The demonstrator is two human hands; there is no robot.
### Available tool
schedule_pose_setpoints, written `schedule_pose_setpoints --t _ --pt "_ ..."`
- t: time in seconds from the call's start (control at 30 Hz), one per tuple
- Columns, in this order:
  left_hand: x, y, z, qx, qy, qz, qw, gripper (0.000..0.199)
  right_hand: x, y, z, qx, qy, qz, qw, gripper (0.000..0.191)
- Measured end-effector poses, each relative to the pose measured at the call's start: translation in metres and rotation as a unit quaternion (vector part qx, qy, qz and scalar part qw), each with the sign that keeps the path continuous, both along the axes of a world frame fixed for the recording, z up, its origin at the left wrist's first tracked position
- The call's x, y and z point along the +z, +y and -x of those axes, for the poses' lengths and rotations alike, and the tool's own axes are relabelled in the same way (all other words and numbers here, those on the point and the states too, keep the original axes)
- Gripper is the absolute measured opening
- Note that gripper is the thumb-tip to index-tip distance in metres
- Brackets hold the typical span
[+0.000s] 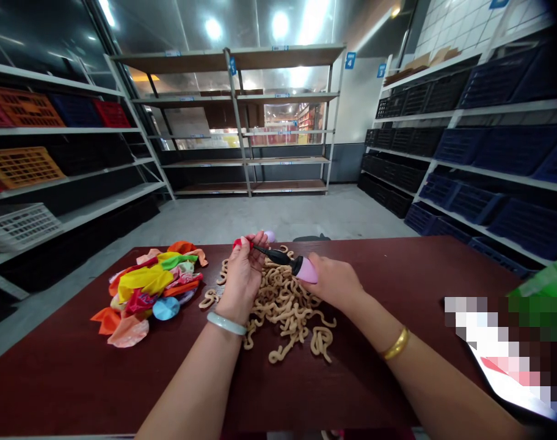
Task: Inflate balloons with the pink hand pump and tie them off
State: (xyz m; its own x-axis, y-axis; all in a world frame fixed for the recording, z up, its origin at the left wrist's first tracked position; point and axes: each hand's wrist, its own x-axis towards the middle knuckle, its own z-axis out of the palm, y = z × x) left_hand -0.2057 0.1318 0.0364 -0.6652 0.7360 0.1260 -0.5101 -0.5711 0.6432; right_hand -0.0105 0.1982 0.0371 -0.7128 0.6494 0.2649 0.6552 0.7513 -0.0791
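My right hand is closed around the lilac handle of a tool with a black tapering tip, which points left toward my other hand. My left hand, palm up, pinches a small red piece at the thin end of that tip. Whether the tip is inside the red piece cannot be made out. Beneath both hands spreads a heap of beige, curly, rope-like strands. To the left lies a pile of limp, brightly coloured pieces, in yellow, orange, pink, green and blue.
The dark red-brown table carries everything. At its right side are a pixelated, phone-like object and something green. A lilac round thing shows behind my left fingers. Shelves with crates stand around the room.
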Motion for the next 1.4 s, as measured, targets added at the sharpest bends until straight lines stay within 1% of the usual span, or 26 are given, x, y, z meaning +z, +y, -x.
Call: schedule_pose_setpoints --t 0.17,0.27,0.4,0.57,0.7,0.77,0.87,1.0,1.07,1.13,1.23,1.3,1.4 --pt "-0.001 0.002 -0.009 -0.013 0.017 0.010 1.000 0.021 -0.003 -0.001 0.000 0.003 0.011 0.011 1.000 0.041" --pt "-0.001 0.003 -0.016 -0.028 0.020 0.002 0.999 0.024 -0.003 -0.002 0.001 -0.004 0.011 0.023 1.000 0.039" --pt "0.000 0.000 -0.025 -0.047 0.033 -0.012 0.998 0.021 -0.001 -0.001 -0.001 -0.003 0.025 0.018 1.000 0.039" --pt "0.006 -0.004 -0.039 -0.030 0.074 0.000 0.997 0.022 0.002 0.000 -0.005 0.003 0.035 0.015 0.999 0.043" --pt "0.006 -0.006 -0.049 -0.013 0.094 0.002 0.995 0.025 0.001 0.002 -0.007 0.007 0.050 0.005 0.999 0.044" --pt "0.005 -0.006 -0.052 -0.015 0.100 0.018 0.995 0.027 0.000 0.003 -0.008 0.009 0.055 -0.002 0.998 0.043" --pt "0.005 -0.008 -0.055 -0.038 0.098 0.058 0.993 0.029 0.001 0.003 -0.009 0.008 0.057 -0.008 0.998 0.041" --pt "0.010 -0.012 -0.051 -0.071 0.096 0.083 0.989 0.030 0.003 0.004 -0.012 0.014 0.064 -0.014 0.998 0.042" --pt "0.013 -0.013 -0.047 -0.074 0.093 0.074 0.990 0.029 0.003 0.004 -0.013 0.023 0.069 -0.015 0.997 0.044" --pt "0.016 -0.013 -0.043 -0.070 0.079 0.049 0.993 0.026 0.003 0.004 -0.013 0.026 0.070 -0.014 0.997 0.043" --pt "0.018 -0.013 -0.043 -0.093 0.050 0.007 0.994 0.018 0.003 0.004 -0.012 0.019 0.071 -0.010 0.997 0.042" --pt "0.018 -0.012 -0.044 -0.110 0.038 -0.012 0.993 0.024 0.003 0.004 -0.012 0.017 0.070 -0.007 0.997 0.044" --pt "0.016 -0.010 -0.047 -0.095 0.050 -0.028 0.994 0.029 0.005 0.003 -0.012 0.017 0.065 -0.004 0.998 0.044"
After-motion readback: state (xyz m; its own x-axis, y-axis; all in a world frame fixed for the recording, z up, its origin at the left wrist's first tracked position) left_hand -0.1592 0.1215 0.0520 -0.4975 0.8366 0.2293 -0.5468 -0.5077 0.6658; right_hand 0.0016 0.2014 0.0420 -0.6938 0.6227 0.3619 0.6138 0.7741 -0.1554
